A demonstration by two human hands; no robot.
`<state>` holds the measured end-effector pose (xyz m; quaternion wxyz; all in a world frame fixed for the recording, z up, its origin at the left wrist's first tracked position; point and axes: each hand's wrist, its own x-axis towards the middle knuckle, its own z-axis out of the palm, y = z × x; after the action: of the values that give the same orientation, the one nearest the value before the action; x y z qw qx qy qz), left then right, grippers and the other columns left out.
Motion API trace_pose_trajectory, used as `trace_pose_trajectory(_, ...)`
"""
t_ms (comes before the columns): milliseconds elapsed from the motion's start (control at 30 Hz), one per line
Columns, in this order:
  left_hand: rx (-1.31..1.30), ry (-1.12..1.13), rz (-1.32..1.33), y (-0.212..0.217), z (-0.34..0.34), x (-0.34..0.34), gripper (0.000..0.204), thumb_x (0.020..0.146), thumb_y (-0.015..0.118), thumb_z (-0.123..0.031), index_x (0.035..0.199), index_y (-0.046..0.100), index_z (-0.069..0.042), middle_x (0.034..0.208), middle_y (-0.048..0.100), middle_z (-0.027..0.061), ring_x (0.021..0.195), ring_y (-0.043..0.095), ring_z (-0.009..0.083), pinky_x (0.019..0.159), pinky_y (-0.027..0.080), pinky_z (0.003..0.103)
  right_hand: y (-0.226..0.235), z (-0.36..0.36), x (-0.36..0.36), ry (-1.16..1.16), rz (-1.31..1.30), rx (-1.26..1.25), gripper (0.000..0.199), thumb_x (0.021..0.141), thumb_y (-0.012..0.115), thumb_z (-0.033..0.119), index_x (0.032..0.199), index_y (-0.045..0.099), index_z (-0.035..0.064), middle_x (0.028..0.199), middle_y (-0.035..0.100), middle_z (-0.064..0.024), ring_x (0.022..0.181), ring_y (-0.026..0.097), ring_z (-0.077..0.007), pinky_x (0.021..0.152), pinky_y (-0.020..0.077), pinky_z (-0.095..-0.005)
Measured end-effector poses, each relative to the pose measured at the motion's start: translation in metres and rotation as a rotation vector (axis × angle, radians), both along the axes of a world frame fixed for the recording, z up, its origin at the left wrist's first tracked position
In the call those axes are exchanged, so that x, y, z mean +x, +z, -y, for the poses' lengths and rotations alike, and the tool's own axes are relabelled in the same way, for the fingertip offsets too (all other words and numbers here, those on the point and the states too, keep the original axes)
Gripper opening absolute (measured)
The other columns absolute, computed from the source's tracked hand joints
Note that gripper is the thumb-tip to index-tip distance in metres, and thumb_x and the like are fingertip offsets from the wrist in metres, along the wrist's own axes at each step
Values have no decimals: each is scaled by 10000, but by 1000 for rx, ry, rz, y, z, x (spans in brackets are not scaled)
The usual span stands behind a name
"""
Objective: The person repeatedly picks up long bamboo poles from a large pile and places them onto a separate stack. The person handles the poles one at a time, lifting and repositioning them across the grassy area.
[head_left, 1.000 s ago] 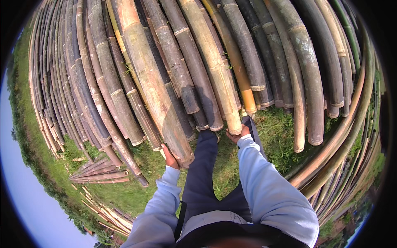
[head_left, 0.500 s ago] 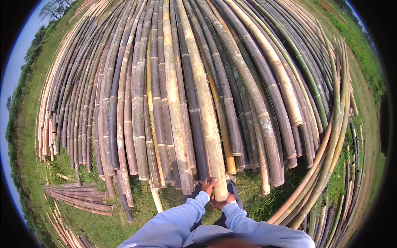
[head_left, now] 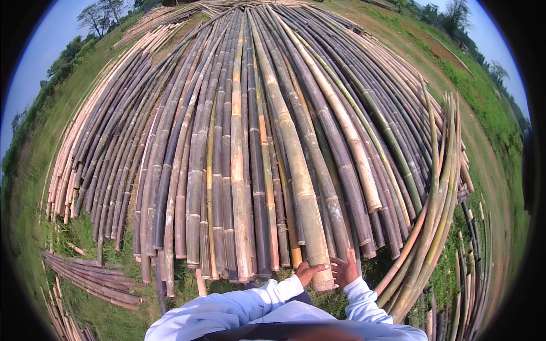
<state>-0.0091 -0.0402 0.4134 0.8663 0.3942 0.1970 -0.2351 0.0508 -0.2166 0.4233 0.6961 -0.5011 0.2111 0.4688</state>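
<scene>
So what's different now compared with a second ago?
The view has lifted: more of the pole stack and the horizon shows. The left hand and right hand, apart on two pole ends a second ago, now both grip the end of one thick tan bamboo pole. The stack and the small bundle on the grass lie unchanged.

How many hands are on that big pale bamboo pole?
2. The left hand grips the pale bamboo pole at its near end's left side; the right hand presses its right side.

long tan bamboo pole (head_left: pixel 296 170) lies atop the bamboo stack (head_left: pixel 187 170).
</scene>
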Motion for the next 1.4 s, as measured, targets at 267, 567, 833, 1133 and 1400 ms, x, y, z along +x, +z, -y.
trace_pose_trajectory(267, 55, -81, 177, 38, 70, 48, 578, 765, 704, -359, 1162, 555, 34, 1082, 623, 122, 1001, 599, 220, 895, 443, 334, 96, 3, 105, 523, 489, -463, 847, 663, 720, 594, 1158, 574, -78, 1053, 635, -207, 941, 636, -285, 830, 497, -370)
trace_pose_trajectory(567, 143, -475, 457, 10, 85, 54, 613, 791, 674, -362, 1239, 503, 20, 1124, 591, 103, 1011, 560, 192, 930, 394, 310, 85, 47, 84, 554, 600, -755, 724, 568, 810, 374, 1095, 592, -74, 1008, 656, -204, 940, 643, -270, 856, 489, -334)
trace_pose_trajectory(833, 448, -216, -103, -89, -89, 162, 451, 873, 530, -364, 1156, 580, -16, 938, 693, 100, 753, 645, 182, 690, 495, 325, 54, 147, -154, 487, 569, -944, 632, 560, 801, 312, 1070, 558, 29, 968, 661, -204, 932, 650, -328, 812, 509, -381)
trace_pose_trajectory(1133, 611, 202, -135, -63, -182, 324, 1313, 555, 634, -811, 1387, 236, 124, 1357, 392, 291, 1220, 460, 365, 990, 406, 432, 56, 180, -398, 726, 128, -1314, 734, 510, 796, 362, 1126, 500, 94, 989, 658, -158, 978, 618, -318, 999, 340, -423)
trace_pose_trajectory(1400, 519, 58, 49, -127, -144, 336, 808, 693, 732, -548, 1282, 525, -35, 1285, 520, 196, 1118, 536, 328, 981, 408, 388, 89, 263, -450, 800, 3, -1439, 765, 585, 772, 271, 1249, 431, 102, 1069, 627, -179, 1006, 604, -348, 931, 405, -438)
